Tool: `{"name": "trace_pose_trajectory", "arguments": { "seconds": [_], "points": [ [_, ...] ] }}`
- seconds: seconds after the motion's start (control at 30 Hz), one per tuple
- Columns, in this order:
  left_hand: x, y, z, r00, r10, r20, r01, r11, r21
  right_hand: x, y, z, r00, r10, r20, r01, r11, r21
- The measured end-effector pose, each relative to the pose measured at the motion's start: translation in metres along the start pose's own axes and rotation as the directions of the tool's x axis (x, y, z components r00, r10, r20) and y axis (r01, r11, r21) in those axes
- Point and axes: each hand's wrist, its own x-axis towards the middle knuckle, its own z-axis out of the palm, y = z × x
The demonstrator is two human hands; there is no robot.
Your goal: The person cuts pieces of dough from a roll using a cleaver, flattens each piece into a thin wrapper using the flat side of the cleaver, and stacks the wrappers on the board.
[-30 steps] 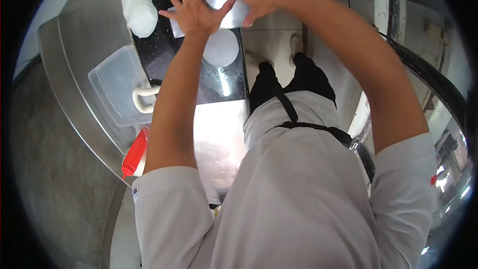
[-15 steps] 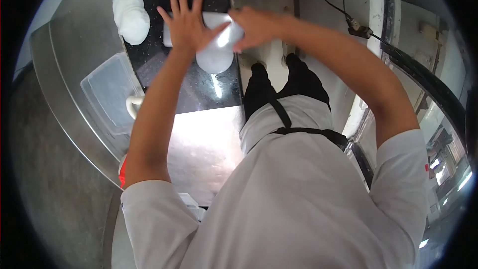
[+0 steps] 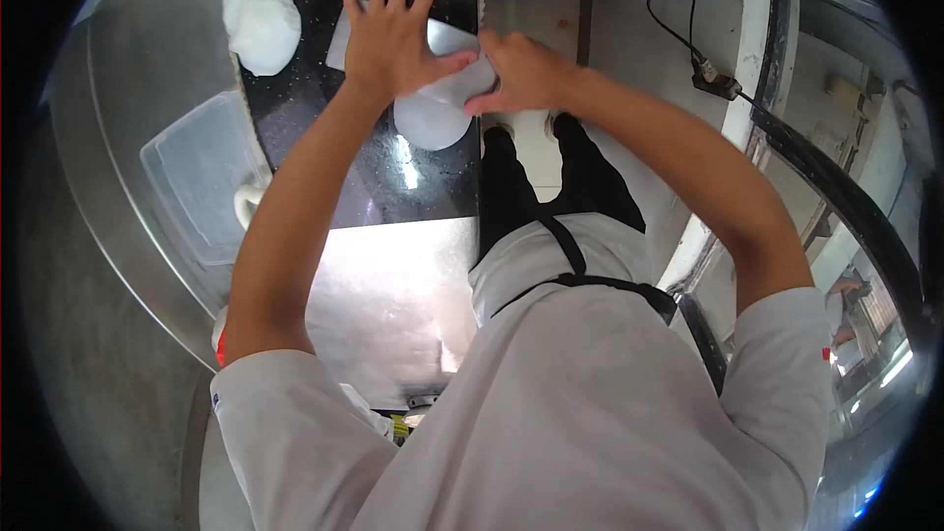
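Your left hand (image 3: 388, 54) lies spread, fingers apart, over the plate (image 3: 452, 37), likely to press it evenly. Your right hand (image 3: 531, 77) clamps the plate's right end between thumb and fingers, probably to steady it. The plate sits on the black desk (image 3: 324, 177), seemingly covering the far part of the white disc (image 3: 431, 126), perhaps so your pressure reaches it.

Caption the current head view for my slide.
Left hand spread over a flat, silvery rectangular sheet, right hand at its end, near a round white disc on a speckled black countertop.
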Motion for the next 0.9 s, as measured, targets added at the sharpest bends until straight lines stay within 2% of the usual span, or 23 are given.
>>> {"name": "trace_pose_trajectory", "arguments": {
  "seconds": [0.1, 0.13, 0.17, 0.23, 0.27, 0.33, 0.37, 0.4, 0.43, 0.47, 0.5, 0.53, 0.57, 0.6, 0.67, 0.73, 0.77, 0.8, 0.83, 0.87, 0.9],
  "points": [
    [0.007, -0.009, 0.006, 0.993, 0.03, -0.115, -0.036, 0.998, -0.048, 0.006, 0.003, -0.003, 1.0, 0.017, -0.008, -0.017, 0.999, 0.04],
    [0.014, -0.011, 0.005, 0.976, 0.037, -0.214, -0.048, 0.998, -0.044, 0.01, -0.006, -0.018, 0.997, 0.073, 0.011, -0.072, 0.997, -0.029],
    [0.02, -0.015, 0.0, 0.975, 0.05, -0.215, -0.053, 0.999, -0.012, 0.016, -0.002, -0.019, 0.999, 0.036, -0.021, -0.037, 0.999, -0.037],
    [0.037, -0.026, 0.003, 0.948, 0.012, -0.319, -0.004, 1.0, 0.025, 0.038, 0.006, -0.04, 0.992, -0.055, -0.114, 0.046, 0.996, -0.081],
    [0.039, -0.032, 0.004, 0.93, 0.006, -0.367, 0.011, 0.999, 0.045, 0.046, 0.006, -0.053, 0.995, -0.066, -0.075, 0.06, 0.994, -0.088],
    [0.026, -0.039, 0.002, 0.92, -0.017, -0.391, 0.036, 0.998, 0.042, 0.06, -0.011, -0.069, 0.982, -0.094, -0.166, 0.069, 0.986, -0.15],
    [0.013, -0.043, 0.002, 0.93, 0.106, -0.352, -0.102, 0.994, 0.031, 0.067, -0.013, -0.073, 0.971, -0.111, -0.21, 0.074, 0.981, -0.177],
    [-0.003, -0.046, 0.003, 0.921, 0.234, -0.311, -0.243, 0.97, 0.013, 0.077, 0.001, -0.068, 0.948, -0.18, -0.261, 0.157, 0.982, -0.108],
    [-0.017, -0.043, -0.006, 0.892, 0.362, -0.271, -0.38, 0.925, -0.012, 0.068, 0.001, -0.059, 0.958, -0.16, -0.239, 0.146, 0.986, -0.075],
    [-0.033, -0.037, -0.014, 0.877, 0.471, -0.099, -0.474, 0.88, -0.012, 0.055, 0.002, -0.051, 0.965, -0.144, -0.218, 0.137, 0.989, -0.048],
    [-0.046, -0.032, -0.014, 0.852, 0.524, -0.011, -0.521, 0.844, -0.126, 0.042, 0.002, -0.041, 0.972, -0.13, -0.196, 0.128, 0.991, -0.024],
    [-0.055, -0.024, -0.017, 0.828, 0.557, 0.063, -0.545, 0.827, -0.139, 0.021, 0.007, -0.018, 0.979, -0.138, -0.152, 0.141, 0.99, 0.011],
    [-0.062, -0.014, -0.019, 0.8, 0.583, 0.139, -0.564, 0.811, -0.155, -0.005, 0.011, 0.003, 0.994, -0.069, -0.09, 0.077, 0.993, 0.092],
    [-0.063, -0.007, -0.018, 0.824, 0.546, 0.149, -0.524, 0.836, -0.165, -0.026, 0.004, 0.016, 0.999, -0.014, -0.049, 0.026, 0.967, 0.255],
    [-0.062, 0.006, -0.017, 0.864, 0.475, 0.168, -0.447, 0.877, -0.179, -0.059, 0.005, 0.047, 0.997, -0.007, -0.079, 0.037, 0.925, 0.379],
    [-0.051, 0.015, -0.039, 0.818, 0.431, 0.381, -0.409, 0.902, -0.141, -0.09, -0.009, 0.058, 0.996, 0.088, 0.006, -0.084, 0.924, 0.373],
    [-0.046, 0.017, -0.049, 0.783, 0.399, 0.478, -0.393, 0.912, -0.117, -0.105, -0.014, 0.066, 0.997, 0.07, -0.03, -0.055, 0.934, 0.354],
    [-0.049, 0.013, -0.041, 0.827, 0.433, 0.359, -0.422, 0.9, -0.113, -0.119, -0.028, 0.062, 0.976, 0.195, 0.101, -0.215, 0.939, 0.269],
    [-0.05, 0.015, -0.05, 0.823, 0.382, 0.421, -0.329, 0.924, -0.195, -0.133, -0.031, 0.068, 0.981, 0.14, 0.132, -0.175, 0.932, 0.319],
    [-0.051, 0.016, -0.06, 0.809, 0.334, 0.484, -0.226, 0.936, -0.269, -0.145, -0.034, 0.071, 0.928, 0.216, 0.305, -0.293, 0.928, 0.232],
    [-0.052, 0.017, -0.069, 0.787, 0.29, 0.544, -0.116, 0.937, -0.33, -0.165, -0.025, 0.092, 0.95, 0.159, 0.268, -0.217, 0.954, 0.205]
  ]
}}
